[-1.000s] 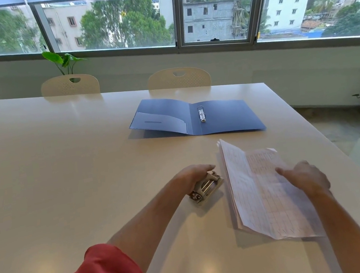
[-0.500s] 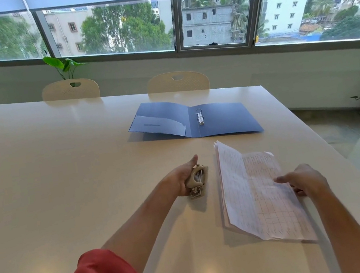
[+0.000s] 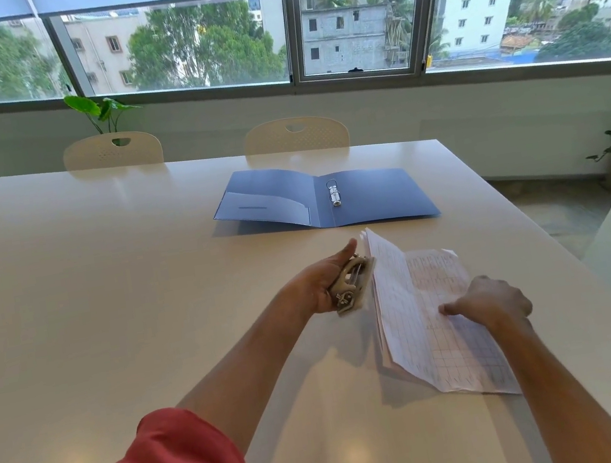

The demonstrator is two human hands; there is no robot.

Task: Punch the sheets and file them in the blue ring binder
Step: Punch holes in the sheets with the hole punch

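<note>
On the pale table (image 3: pixel 107 302), toward its near right part, the left hand (image 3: pixel 318 287) grips one metal hole punch (image 3: pixel 352 284), thumb stretched forward and fingers curled under it; the punch sits tilted, right against the left edge of the sheets (image 3: pixel 421 317). One loose stack of printed sheets lies there (its left side lifted off the table), and the right hand (image 3: pixel 493 303) presses down on it with bent fingers. One blue ring binder (image 3: pixel 370 197) lies open and flat farther back, apart from both hands, its metal rings (image 3: pixel 334 194) at the spine. Three chair backs (image 3: pixel 112 152) line the far edge.
</note>
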